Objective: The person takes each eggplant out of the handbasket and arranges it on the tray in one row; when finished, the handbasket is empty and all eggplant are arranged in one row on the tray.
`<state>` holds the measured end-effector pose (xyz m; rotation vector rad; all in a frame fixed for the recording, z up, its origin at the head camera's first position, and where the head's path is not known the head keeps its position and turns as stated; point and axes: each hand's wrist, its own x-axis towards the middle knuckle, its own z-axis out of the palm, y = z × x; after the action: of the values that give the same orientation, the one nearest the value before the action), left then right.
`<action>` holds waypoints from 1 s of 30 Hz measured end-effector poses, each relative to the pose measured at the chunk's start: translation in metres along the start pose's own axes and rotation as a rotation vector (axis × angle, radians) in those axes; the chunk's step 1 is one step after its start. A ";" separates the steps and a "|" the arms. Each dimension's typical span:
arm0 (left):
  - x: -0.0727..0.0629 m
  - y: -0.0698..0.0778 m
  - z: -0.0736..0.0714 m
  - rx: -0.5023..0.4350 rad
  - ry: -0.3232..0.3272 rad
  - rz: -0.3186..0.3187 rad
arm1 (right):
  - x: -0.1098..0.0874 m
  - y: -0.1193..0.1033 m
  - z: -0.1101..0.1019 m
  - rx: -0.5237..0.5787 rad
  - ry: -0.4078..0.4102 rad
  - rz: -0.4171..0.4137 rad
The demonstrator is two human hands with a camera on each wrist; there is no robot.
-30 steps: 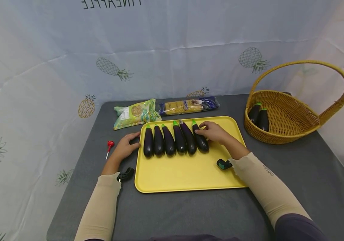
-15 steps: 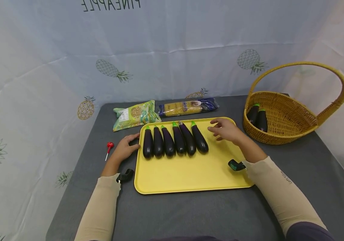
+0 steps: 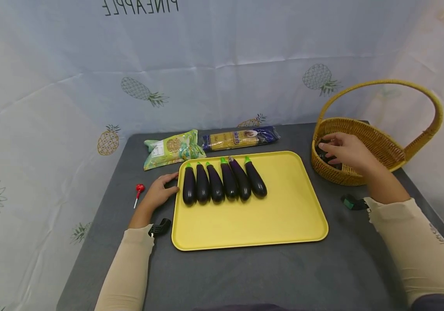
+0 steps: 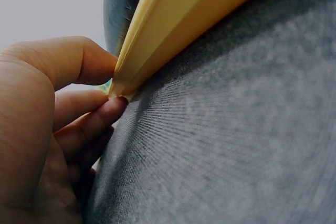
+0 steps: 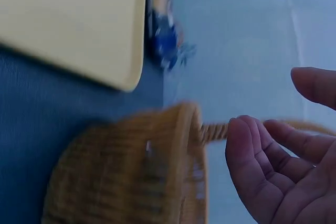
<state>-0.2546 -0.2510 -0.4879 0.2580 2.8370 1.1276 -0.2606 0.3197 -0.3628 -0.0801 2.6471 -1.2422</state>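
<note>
Several dark purple eggplants lie side by side on the yellow tray, green stem ends toward the back. My left hand rests at the tray's left edge; in the left wrist view its thumb and fingertips touch the outside of the rim. Over the near left side of the wicker basket, my right hand hovers with fingers loosely bent and nothing between them. It partly covers the eggplants inside. From the right wrist, the fingers and thumb are apart, above the basket rim.
Behind the tray lie a green-yellow snack bag and a long pasta packet. A red lollipop is left of my left hand. The basket's tall handle arches above it. A pineapple-print cloth hangs behind the grey table.
My right hand has let go of the rightmost eggplant on the tray and moved right to above the basket. My left hand has stayed at the tray's edge.
</note>
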 end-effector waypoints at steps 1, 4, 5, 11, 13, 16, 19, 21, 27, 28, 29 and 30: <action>0.000 0.000 -0.001 0.003 -0.002 -0.001 | 0.003 0.006 -0.006 -0.001 -0.003 0.012; -0.001 0.001 -0.001 0.009 -0.008 -0.010 | 0.013 0.025 -0.023 -0.006 -0.020 0.053; -0.001 0.002 -0.001 0.008 -0.011 -0.017 | 0.015 0.031 -0.028 -0.001 -0.026 0.067; -0.002 0.000 0.000 -0.001 -0.013 -0.024 | 0.025 0.055 -0.042 -0.003 -0.036 0.128; -0.002 0.000 0.000 0.001 -0.012 -0.020 | 0.028 0.059 -0.043 -0.008 -0.037 0.135; -0.002 0.001 -0.001 -0.002 -0.009 -0.018 | 0.033 0.066 -0.043 -0.030 -0.032 0.136; -0.002 0.001 -0.001 -0.008 -0.007 -0.018 | 0.039 0.072 -0.042 -0.084 -0.035 0.147; -0.001 0.002 -0.001 -0.012 -0.007 -0.015 | 0.042 0.076 -0.042 -0.120 -0.058 0.159; -0.002 0.000 0.000 -0.008 -0.003 -0.004 | 0.048 0.085 -0.038 -0.178 -0.119 0.153; -0.002 -0.001 0.000 -0.009 -0.002 -0.003 | 0.048 0.085 -0.037 -0.191 -0.121 0.146; -0.002 -0.001 0.000 -0.012 0.000 -0.001 | 0.049 0.085 -0.036 -0.193 -0.123 0.143; -0.002 -0.001 0.000 -0.015 0.003 0.003 | 0.050 0.085 -0.036 -0.186 -0.131 0.142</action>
<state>-0.2524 -0.2523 -0.4889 0.2591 2.8309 1.1499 -0.3135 0.3941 -0.4141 -0.0023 2.5967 -0.9135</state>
